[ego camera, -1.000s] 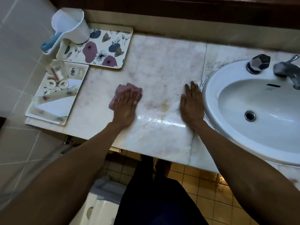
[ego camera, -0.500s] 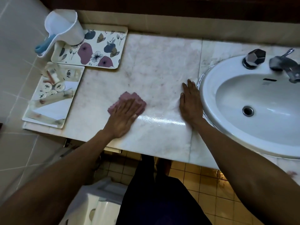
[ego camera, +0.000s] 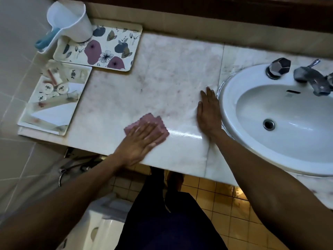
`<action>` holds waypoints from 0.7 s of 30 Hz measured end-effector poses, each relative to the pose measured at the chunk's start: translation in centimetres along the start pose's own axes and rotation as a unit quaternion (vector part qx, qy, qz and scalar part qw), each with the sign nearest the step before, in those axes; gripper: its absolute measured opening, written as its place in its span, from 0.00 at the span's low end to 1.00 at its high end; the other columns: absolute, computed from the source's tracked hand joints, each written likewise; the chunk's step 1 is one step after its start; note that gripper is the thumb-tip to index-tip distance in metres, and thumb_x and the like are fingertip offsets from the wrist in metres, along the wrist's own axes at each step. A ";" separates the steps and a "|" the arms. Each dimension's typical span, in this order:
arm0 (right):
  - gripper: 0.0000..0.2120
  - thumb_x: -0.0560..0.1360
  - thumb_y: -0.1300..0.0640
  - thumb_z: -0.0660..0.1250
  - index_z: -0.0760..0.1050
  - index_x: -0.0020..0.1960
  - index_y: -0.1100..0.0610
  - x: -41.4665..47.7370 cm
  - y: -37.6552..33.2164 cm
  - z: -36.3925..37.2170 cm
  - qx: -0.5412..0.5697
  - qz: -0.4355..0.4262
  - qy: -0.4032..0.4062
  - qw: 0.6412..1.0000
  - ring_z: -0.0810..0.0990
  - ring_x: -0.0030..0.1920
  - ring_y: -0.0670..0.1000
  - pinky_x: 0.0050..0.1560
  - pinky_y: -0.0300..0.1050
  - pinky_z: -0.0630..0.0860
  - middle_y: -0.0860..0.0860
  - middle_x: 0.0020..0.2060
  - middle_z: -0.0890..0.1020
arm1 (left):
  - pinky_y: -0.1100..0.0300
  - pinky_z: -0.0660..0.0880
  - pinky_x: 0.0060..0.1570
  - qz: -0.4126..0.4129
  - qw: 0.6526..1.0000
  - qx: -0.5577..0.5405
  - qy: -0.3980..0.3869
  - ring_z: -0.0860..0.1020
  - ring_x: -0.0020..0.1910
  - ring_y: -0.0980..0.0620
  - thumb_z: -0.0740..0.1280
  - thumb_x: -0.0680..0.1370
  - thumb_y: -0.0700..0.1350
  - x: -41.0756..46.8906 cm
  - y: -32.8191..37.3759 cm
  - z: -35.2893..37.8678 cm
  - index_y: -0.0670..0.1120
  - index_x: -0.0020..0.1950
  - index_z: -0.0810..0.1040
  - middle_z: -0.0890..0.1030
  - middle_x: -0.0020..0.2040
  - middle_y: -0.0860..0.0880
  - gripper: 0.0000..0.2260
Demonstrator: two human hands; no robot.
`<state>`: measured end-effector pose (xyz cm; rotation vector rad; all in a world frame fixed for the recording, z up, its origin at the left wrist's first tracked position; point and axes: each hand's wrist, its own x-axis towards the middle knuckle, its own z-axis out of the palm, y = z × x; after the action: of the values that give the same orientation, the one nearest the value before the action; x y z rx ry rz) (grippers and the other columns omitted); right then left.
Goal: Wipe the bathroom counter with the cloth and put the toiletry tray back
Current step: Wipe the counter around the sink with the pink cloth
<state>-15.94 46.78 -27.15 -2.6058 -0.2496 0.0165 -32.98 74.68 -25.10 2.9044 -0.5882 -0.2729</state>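
Note:
A pink cloth (ego camera: pixel 150 120) lies flat on the pale marble counter (ego camera: pixel 162 74) near its front edge. My left hand (ego camera: pixel 139 143) presses down on the cloth, fingers spread over it. My right hand (ego camera: pixel 209 112) rests flat on the counter beside the sink rim, holding nothing. A wet shiny streak runs between the two hands. At the counter's left end sits a clear toiletry tray (ego camera: pixel 77 109) with small jars and tubes. A flowered tray (ego camera: pixel 119 46) lies behind it against the back wall.
A white basin (ego camera: pixel 232 121) with a dark knob (ego camera: pixel 279 66) and metal tap (ego camera: pixel 313 78) fills the right side. A white scoop with a blue handle (ego camera: pixel 70 20) stands on the flowered tray's corner. Below the counter are a white bin (ego camera: pixel 100 224) and yellow floor tiles.
My left hand has slid the cloth toward the front edge and to the right, over the yellowish stain. My right hand has stayed flat beside the sink.

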 end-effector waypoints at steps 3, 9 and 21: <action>0.22 0.83 0.58 0.51 0.62 0.76 0.60 0.0 -0.2 0.3 -0.010 0.009 0.008 1.000 0.57 0.79 0.56 0.79 0.50 0.51 0.58 0.78 0.60 | 0.39 0.50 0.78 -0.135 0.990 -0.005 0.034 0.49 0.83 0.47 0.45 0.86 0.52 1.7 -5.9 -1.2 0.62 0.82 0.43 0.52 0.84 0.50 0.24; 0.21 0.81 0.59 0.52 0.66 0.73 0.59 0.5 -1.7 0.6 0.003 0.037 0.022 0.999 0.57 0.78 0.58 0.78 0.57 0.52 0.59 0.77 0.61 | 0.35 0.49 0.77 -0.285 0.951 -0.038 0.114 0.54 0.81 0.37 0.41 0.85 0.48 8.9 1.4 0.2 0.53 0.83 0.54 0.56 0.82 0.41 0.24; 0.23 0.84 0.52 0.50 0.62 0.76 0.59 4.5 -10.7 4.2 -0.003 -0.069 -0.092 0.993 0.53 0.79 0.57 0.78 0.57 0.50 0.58 0.78 0.59 | 0.42 0.53 0.78 -0.193 0.975 -0.007 0.108 0.58 0.81 0.43 0.51 0.85 0.50 -3.1 -10.4 -0.5 0.54 0.82 0.56 0.61 0.81 0.45 0.23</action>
<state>-13.65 58.76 -25.29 -2.5892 -0.4943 0.2079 -31.88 85.39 -26.18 2.9597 0.0157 -0.0042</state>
